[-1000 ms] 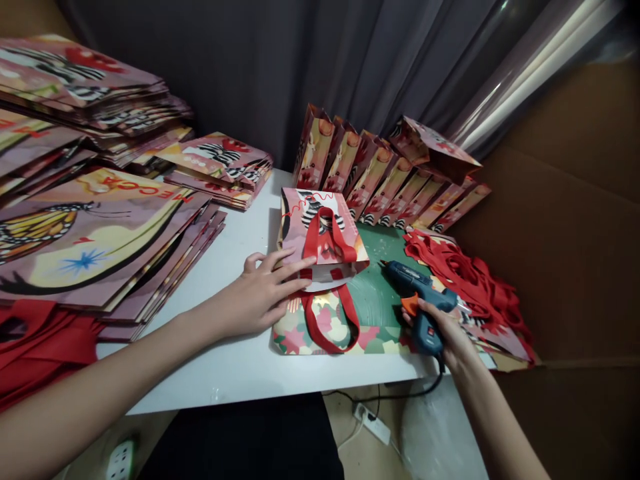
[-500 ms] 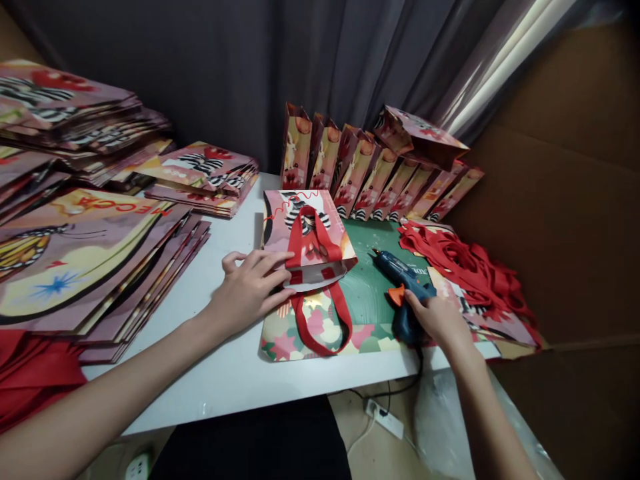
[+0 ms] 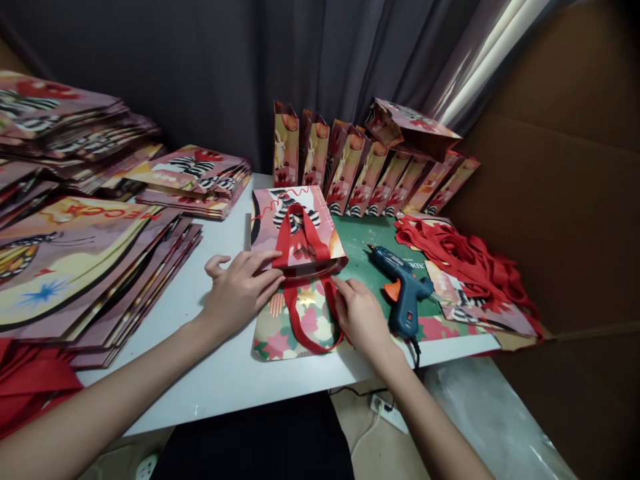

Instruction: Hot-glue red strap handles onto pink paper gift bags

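A small printed paper bag (image 3: 265, 227) with a zebra-stripe design lies flat on the table, its mouth toward me and nearly flattened. One red ribbon handle (image 3: 313, 235) rests on its upper face; another red handle (image 3: 306, 339) loops out below the mouth. My left hand (image 3: 237, 287) grips the bag's left edge at the mouth, fingers extended over it. My right hand (image 3: 365, 320) is closed at the mouth's right corner, by the lower handle; its fingertips partly hide what they pinch. To its right, a blue glue gun (image 3: 395, 267) with an orange trigger lies on the green mat (image 3: 357, 233).
Stacks of flat printed bags (image 3: 90, 267) cover the left side. Several bags (image 3: 345, 167) stand in a row against the dark curtain (image 3: 215, 80). Red ribbons (image 3: 465, 267) are heaped at right, beside a cardboard wall (image 3: 540, 200). A power strip (image 3: 390, 413) lies below.
My right hand has let go of the glue gun, leaving it on the mat, and moved left to the bag's mouth. The mouth has flattened. My left hand stays at the bag's left edge.
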Action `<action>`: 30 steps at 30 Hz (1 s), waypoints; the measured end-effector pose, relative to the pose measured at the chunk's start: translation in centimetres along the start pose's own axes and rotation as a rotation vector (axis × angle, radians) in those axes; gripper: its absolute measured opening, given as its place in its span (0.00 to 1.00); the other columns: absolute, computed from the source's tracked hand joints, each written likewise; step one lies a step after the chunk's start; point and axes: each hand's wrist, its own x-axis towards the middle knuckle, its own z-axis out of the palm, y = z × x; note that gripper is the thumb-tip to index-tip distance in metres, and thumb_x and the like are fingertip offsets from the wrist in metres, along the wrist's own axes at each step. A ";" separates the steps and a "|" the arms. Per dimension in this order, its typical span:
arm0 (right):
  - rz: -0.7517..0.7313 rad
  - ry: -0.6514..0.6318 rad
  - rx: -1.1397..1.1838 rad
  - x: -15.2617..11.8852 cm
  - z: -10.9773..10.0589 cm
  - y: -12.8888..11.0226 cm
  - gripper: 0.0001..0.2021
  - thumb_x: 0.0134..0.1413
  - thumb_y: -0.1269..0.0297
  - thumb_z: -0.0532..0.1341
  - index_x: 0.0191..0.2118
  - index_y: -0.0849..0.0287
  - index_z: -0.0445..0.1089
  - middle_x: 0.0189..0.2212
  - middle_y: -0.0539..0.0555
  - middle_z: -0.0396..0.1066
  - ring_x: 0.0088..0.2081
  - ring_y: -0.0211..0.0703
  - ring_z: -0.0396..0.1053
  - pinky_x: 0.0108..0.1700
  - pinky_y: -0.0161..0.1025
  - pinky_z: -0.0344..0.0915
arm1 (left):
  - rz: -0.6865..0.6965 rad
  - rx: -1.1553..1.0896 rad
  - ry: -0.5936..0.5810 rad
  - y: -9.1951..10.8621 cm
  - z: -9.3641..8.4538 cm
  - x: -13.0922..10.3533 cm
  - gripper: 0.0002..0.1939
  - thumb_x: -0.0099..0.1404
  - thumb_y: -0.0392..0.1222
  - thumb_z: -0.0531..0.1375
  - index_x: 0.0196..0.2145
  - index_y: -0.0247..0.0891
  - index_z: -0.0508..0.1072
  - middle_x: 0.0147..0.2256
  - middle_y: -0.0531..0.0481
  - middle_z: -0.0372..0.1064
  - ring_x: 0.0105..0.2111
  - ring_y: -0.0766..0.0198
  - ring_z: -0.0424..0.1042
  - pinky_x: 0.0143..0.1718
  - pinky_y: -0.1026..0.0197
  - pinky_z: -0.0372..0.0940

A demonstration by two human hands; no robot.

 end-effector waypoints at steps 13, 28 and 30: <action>-0.039 -0.004 -0.153 0.4 1.0 -0.4 0.16 0.67 0.66 0.52 0.53 0.57 0.74 0.40 0.60 0.69 0.43 0.52 0.67 0.44 0.44 0.61 | 0.155 0.254 0.220 0.4 1.6 -0.4 0.05 0.68 0.37 0.59 0.39 0.42 0.76 0.55 0.44 0.71 0.50 0.53 0.71 0.47 0.46 0.47; -0.149 0.030 -0.022 1.0 1.5 0.4 0.19 0.66 0.69 0.52 0.58 0.65 0.69 0.58 0.58 0.70 0.54 0.54 0.66 0.54 0.48 0.60 | 0.063 0.151 0.120 0.7 2.3 -0.7 0.12 0.69 0.37 0.55 0.46 0.43 0.75 0.63 0.41 0.60 0.59 0.50 0.63 0.51 0.45 0.47; -0.158 0.037 -0.026 1.0 1.6 0.4 0.19 0.66 0.69 0.51 0.58 0.65 0.69 0.58 0.58 0.70 0.54 0.54 0.66 0.55 0.49 0.60 | 0.042 0.165 0.102 0.8 2.3 -0.6 0.13 0.70 0.36 0.53 0.49 0.41 0.73 0.64 0.40 0.58 0.60 0.49 0.62 0.50 0.45 0.47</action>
